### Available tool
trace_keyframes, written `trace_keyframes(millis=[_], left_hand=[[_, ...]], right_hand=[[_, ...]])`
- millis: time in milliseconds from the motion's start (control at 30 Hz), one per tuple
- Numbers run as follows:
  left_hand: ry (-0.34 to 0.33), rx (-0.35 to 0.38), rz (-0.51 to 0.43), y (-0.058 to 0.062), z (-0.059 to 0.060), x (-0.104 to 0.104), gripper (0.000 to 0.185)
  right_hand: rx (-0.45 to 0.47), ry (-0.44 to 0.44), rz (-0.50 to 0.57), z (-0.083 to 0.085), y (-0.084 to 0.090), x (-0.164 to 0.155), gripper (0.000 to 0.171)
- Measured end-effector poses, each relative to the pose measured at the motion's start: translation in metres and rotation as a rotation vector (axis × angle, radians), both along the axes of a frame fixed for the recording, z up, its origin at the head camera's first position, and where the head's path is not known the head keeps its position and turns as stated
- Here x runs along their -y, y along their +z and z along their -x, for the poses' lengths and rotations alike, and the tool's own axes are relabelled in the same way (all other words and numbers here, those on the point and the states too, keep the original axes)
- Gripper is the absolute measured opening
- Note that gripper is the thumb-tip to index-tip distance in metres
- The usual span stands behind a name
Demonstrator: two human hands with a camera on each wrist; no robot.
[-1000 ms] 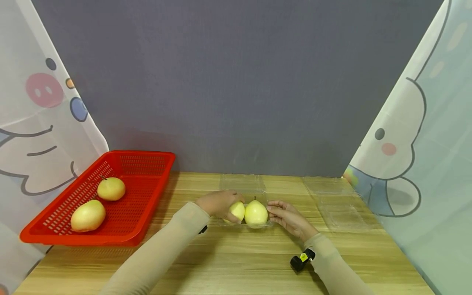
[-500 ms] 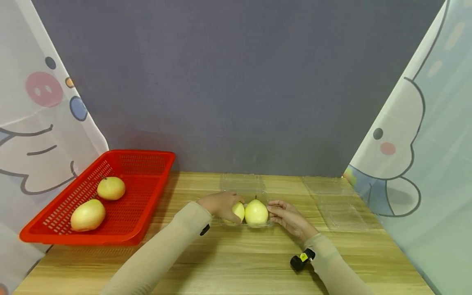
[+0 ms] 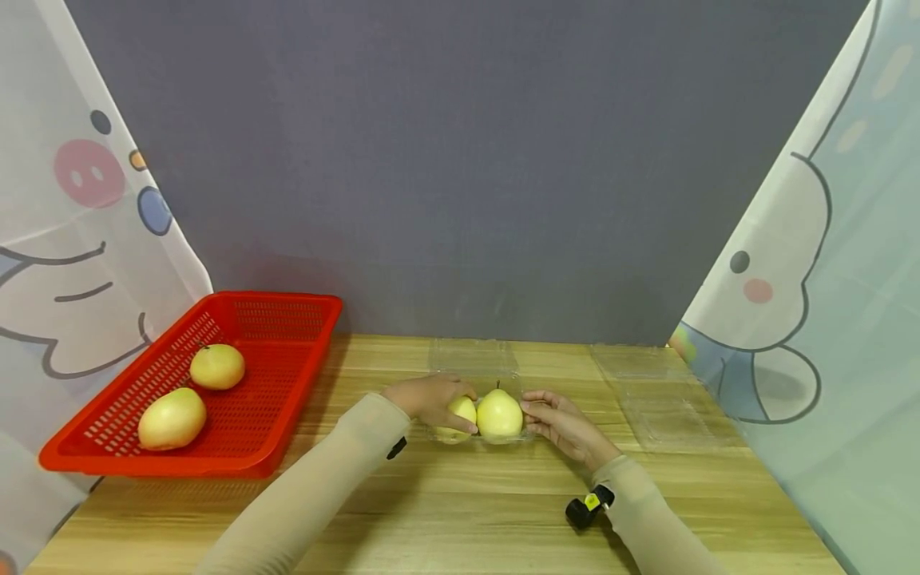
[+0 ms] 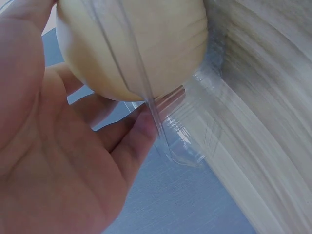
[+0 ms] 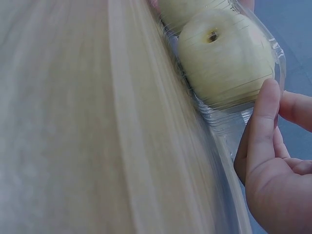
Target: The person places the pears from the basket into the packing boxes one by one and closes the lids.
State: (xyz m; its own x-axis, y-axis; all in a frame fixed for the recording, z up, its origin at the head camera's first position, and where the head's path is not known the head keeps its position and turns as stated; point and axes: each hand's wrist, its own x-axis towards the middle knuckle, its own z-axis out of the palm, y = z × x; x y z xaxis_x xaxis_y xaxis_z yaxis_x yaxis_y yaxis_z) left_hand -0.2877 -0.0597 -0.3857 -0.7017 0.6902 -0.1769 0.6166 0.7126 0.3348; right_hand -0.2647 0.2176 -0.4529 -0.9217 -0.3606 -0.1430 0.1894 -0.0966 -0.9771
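Note:
Two pale yellow pears sit side by side in a clear plastic clamshell box, its lid folded back. My left hand holds the left pear from above and partly covers it. In the left wrist view, the fingers curl at the box's wall beside that pear. The right pear stands with its stem up in the head view. At the box's right end, my right hand pinches the rim, thumb and fingers close to the right pear's side.
At the left stands a red perforated basket with two more pears in it. Another open clear box lies on the right of the wooden table. A grey panel rises along the back edge.
My left thumb and fingers shift slightly on the left pear, and the pear turns or settles a little. The right hand stays at the box's rim.

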Motion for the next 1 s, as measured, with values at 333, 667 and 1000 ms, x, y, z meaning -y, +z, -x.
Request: trace_keyframes(millis=[333,667,1000], left_hand=[[0.029,0.005,-0.014,-0.001,-0.004,0.002,0.058],[0.039,0.020,-0.065,-0.002,-0.003,0.009,0.051],[-0.010,-0.019,-0.138,-0.002,0.000,0.018,0.046]], right_hand=[[0.002,-0.001,0.004,0.000,0.001,0.000,0.041],[0.019,-0.003,-0.014,0.000,-0.002,0.000,0.039],[0.022,-0.017,-0.019,0.000,-0.001,-0.002,0.037]])
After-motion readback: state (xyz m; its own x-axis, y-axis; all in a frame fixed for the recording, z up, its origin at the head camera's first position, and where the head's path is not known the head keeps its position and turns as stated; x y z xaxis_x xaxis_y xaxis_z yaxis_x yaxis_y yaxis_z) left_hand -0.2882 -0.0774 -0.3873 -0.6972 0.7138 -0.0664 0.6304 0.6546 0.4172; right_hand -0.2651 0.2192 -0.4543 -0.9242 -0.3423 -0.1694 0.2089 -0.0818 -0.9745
